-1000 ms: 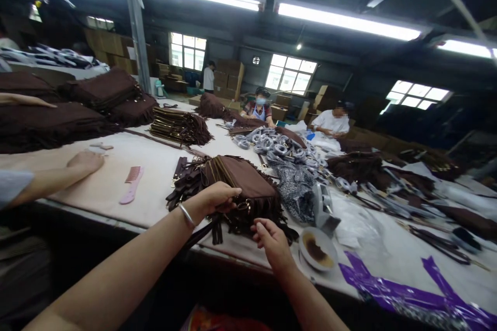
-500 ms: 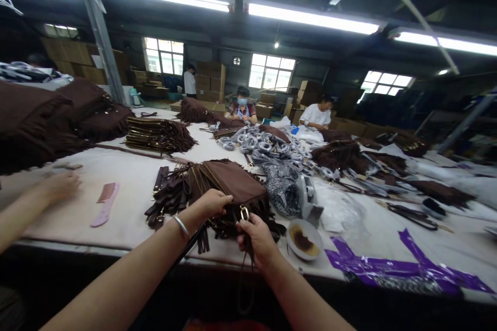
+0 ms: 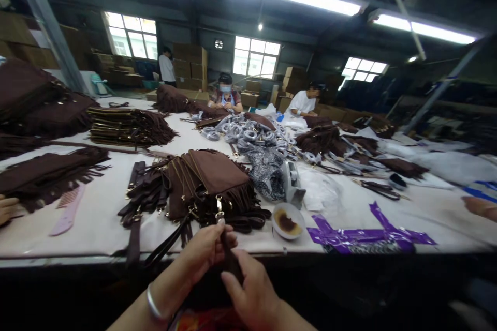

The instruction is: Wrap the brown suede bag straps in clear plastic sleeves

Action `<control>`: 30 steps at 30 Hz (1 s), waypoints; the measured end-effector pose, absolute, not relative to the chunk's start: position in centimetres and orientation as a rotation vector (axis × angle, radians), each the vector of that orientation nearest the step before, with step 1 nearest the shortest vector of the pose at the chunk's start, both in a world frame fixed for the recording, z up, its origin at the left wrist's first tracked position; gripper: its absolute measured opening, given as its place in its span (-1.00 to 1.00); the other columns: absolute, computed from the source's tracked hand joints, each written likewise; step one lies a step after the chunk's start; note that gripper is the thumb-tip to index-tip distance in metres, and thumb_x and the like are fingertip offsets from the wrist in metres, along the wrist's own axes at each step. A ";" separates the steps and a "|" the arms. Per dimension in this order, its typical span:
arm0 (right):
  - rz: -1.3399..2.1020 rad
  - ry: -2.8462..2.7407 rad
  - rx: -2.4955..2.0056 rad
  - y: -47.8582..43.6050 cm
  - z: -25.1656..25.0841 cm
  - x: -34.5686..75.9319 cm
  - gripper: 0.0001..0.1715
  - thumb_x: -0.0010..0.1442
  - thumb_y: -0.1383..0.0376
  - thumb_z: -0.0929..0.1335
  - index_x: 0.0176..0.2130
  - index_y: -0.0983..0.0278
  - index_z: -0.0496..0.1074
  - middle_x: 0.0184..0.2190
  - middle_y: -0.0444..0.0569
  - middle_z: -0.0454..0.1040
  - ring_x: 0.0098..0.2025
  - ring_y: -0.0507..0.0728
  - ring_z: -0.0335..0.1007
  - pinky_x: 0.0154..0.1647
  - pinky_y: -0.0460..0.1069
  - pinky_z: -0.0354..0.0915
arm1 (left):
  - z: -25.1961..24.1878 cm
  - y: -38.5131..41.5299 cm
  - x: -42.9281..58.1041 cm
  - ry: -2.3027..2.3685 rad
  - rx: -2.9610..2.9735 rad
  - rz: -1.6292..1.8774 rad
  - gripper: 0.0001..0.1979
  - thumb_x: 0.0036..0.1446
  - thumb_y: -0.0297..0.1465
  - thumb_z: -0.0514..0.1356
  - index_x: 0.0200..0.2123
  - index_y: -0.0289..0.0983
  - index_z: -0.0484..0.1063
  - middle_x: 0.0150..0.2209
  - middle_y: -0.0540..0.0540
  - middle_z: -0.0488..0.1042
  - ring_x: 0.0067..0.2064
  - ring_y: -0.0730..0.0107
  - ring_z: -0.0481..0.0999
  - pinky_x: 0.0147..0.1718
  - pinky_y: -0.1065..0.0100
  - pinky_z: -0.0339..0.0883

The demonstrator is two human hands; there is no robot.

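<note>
Both hands hold one dark brown strap (image 3: pixel 231 264) at the table's front edge. My left hand (image 3: pixel 209 245), with a silver bangle at the wrist, is closed on the strap just below its gold clasp (image 3: pixel 219 208). Lower down, my right hand (image 3: pixel 254 284) wraps round the same strap. The clasp rests against a stack of brown fringed bags (image 3: pixel 223 173) with gold zips. More brown straps (image 3: pixel 149 189) with gold hardware lie on the stack's left side, and some hang over the edge.
A white bowl (image 3: pixel 288 221) with brown residue stands right of the bags, beside a tape dispenser (image 3: pixel 293 183). Purple tape (image 3: pixel 368 235) lies farther right. At left are a pink comb (image 3: pixel 68 212), a fringed bag (image 3: pixel 50 168) and a co-worker's hand (image 3: pixel 6 209). Another hand (image 3: pixel 481 207) shows at right.
Both my hands have drawn back from the bags toward the table edge, now gripping the strap below its clasp. A fringed bag now lies by the comb. The view has turned right.
</note>
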State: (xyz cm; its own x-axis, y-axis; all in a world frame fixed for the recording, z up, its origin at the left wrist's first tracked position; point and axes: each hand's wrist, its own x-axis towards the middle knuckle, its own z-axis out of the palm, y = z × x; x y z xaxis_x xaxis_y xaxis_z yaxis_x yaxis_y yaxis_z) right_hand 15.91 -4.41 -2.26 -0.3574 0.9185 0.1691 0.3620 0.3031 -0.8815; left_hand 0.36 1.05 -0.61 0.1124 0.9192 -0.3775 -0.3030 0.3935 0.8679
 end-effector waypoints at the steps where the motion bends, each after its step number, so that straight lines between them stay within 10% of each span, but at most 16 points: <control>1: 0.848 -2.051 -1.103 -4.6 -2.3 16.1 -0.66 0.14 0.11 0.35 -0.15 0.27 0.41 -0.29 0.03 0.51 -0.29 0.15 0.43 -0.24 0.00 0.33 | -1.3 0.7 1.0 0.992 0.565 1.041 -0.71 0.07 -0.16 0.24 -0.32 -0.29 0.41 -0.50 -0.05 0.43 -0.45 0.36 0.47 -0.44 0.35 0.37; 6: 0.299 -2.197 -1.292 -2.5 -1.6 19.7 -0.64 0.22 0.10 0.29 -0.11 0.26 0.46 -0.15 0.11 0.50 -0.08 0.25 0.37 -0.01 0.11 0.23 | -2.9 0.9 1.2 0.877 0.307 1.135 -0.81 0.07 -0.32 0.27 -0.36 -0.30 0.36 -0.63 0.18 0.10 -0.68 0.66 0.12 -0.69 0.56 0.11; 11: -0.043 -2.039 -1.854 2.9 -2.2 25.8 -0.57 0.22 0.05 0.30 -0.13 0.32 0.51 0.23 0.18 0.21 0.31 0.47 -0.14 0.20 0.33 -0.10 | -2.7 1.4 0.6 0.993 0.306 1.137 -0.84 0.06 -0.35 0.27 -0.37 -0.31 0.37 -0.60 0.15 0.13 -0.67 0.65 0.13 -0.71 0.55 0.11; 21: -0.022 -1.952 -1.912 11.0 0.1 27.0 -0.62 0.32 0.20 0.19 -0.26 0.33 0.50 -0.22 0.13 0.52 -0.13 0.18 0.40 -0.06 0.02 0.19 | -4.8 1.6 0.8 1.074 0.339 1.101 -0.67 -0.15 -0.27 0.41 -0.37 -0.31 0.41 -0.59 0.14 0.17 -0.65 0.65 0.16 -0.70 0.54 0.13; 30: 0.292 -2.081 -2.169 23.4 -1.4 24.4 -0.67 0.24 0.18 0.35 -0.08 0.36 0.46 -0.09 0.13 0.48 -0.08 0.17 0.43 -0.06 0.05 0.32 | -3.9 1.1 0.7 1.112 0.358 1.113 -0.58 -0.26 -0.20 0.45 -0.42 -0.29 0.37 -0.61 0.14 0.18 -0.64 0.64 0.15 -0.69 0.53 0.11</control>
